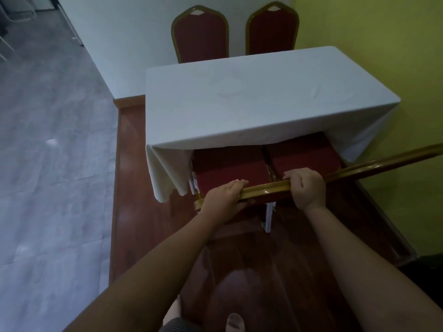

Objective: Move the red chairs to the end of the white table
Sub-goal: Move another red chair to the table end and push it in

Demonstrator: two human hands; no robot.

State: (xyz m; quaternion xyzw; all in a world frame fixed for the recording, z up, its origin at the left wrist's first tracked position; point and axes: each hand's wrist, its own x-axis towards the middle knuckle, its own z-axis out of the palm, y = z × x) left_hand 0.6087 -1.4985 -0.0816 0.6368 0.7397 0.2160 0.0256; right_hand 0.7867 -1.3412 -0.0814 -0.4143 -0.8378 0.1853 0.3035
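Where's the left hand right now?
Head view, lower centre: left hand grips the near chair's gold top rail, left of the right hand.

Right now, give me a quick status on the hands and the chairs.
Left hand and right hand both clamped on near chair's gold top rail. Two near seats tucked under white table. Two more chairs at far end. Tablecloth drapes over the seats.

Just one camera here, worn on the person's head. It looked forward and steeply down, wide-angle, so the edges bent. It sat close above both forearms, with the table point(251, 99) straight ahead and the floor point(48, 164) running off to the left.
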